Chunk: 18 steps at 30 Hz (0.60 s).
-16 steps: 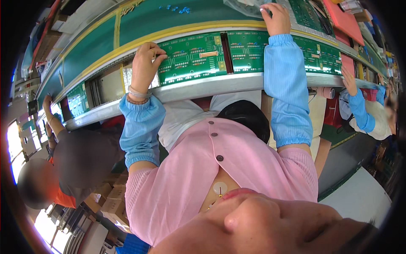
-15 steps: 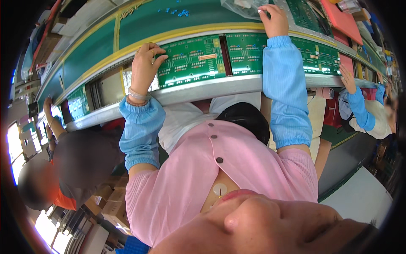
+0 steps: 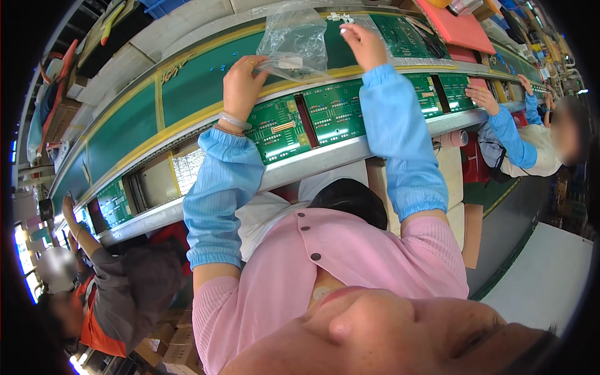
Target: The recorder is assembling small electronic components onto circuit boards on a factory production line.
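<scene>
My left hand (image 3: 244, 87) is closed on the near left edge of a clear plastic bag (image 3: 297, 34), which lies crumpled over the green work surface. A small white piece (image 3: 290, 62) shows at the bag's near end. Right of the bag, my right hand (image 3: 367, 49) hovers with thumb and forefinger apart; a white spot at a fingertip is too small to make out. Just beyond those fingers lie several small white parts (image 3: 340, 18). Below my hands, green circuit boards (image 3: 278, 129) carrying small components sit in a row on the metal rail track (image 3: 294, 167).
Tan parts (image 3: 177, 67) and blue components (image 3: 219, 68) lie on the green surface at left. Another circuit board (image 3: 400, 37) with pliers-like tools (image 3: 431, 40) is at far right, by a red-pink foam sheet (image 3: 459, 25). Co-workers sit at both sides, one person's hand (image 3: 481, 97) over the rail.
My left hand has moved from the board's left edge up to the plastic bag and gripped it. The bag now lies further left, between my hands. The view has also turned.
</scene>
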{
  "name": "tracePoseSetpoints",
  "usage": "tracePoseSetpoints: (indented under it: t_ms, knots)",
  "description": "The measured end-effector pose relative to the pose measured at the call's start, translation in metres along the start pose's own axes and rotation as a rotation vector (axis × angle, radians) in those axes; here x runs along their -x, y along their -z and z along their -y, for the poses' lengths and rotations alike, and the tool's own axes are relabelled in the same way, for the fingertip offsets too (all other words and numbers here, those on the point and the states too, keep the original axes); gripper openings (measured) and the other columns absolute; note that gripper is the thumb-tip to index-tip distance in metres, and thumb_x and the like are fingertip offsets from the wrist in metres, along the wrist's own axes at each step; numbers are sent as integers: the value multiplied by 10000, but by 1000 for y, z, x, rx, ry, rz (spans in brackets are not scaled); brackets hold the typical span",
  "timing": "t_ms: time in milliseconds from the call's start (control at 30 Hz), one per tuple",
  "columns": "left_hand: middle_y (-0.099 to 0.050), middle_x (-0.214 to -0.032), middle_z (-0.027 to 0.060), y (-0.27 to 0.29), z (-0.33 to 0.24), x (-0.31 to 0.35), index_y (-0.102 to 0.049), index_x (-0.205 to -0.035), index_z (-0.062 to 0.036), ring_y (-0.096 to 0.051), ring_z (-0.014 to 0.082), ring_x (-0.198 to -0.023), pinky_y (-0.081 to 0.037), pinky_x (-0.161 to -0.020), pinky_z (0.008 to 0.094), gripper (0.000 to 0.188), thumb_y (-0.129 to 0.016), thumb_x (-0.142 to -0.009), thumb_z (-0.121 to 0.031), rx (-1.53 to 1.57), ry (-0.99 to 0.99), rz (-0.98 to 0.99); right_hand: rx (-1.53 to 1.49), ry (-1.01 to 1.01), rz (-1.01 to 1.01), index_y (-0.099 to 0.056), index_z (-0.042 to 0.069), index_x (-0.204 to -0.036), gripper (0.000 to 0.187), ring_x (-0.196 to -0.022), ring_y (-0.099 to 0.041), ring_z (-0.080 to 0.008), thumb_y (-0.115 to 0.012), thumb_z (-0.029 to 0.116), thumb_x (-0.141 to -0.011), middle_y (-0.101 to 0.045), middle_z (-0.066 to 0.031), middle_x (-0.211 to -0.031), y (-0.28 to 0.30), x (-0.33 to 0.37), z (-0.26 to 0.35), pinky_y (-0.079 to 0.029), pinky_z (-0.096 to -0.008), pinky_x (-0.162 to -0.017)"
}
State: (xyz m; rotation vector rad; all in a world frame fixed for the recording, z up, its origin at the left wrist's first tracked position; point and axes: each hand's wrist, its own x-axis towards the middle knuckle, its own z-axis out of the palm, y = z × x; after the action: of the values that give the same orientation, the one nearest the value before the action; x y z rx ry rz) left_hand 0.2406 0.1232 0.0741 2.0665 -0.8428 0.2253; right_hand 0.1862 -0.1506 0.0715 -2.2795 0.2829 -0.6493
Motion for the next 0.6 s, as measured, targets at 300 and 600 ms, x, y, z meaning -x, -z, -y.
tracePoseSetpoints:
  t_ms: [300, 600]
  knots:
    - [-658, -789, 63, 24, 51, -3, -646, -979, -2, -573, 71, -679, -470, -620, 215, 261, -688, -735, -84, 436, 297, -299, 740, 94, 21, -625, 181, -860, 183, -920, -547, -275, -694, 271, -717, -576, -53, -891, -25, -67, -68, -476, -416, -745]
    - [-658, -796, 47, 38, 57, -22, -638, -975, 6, -607, 126, -690, -476, -630, 246, 210, -597, -769, -1, 575, 283, -371, 896, 113, -110, -625, 84, -835, 164, -885, -549, -311, -631, 215, -737, -593, -114, -883, -31, -86, -90, -454, -405, -767]
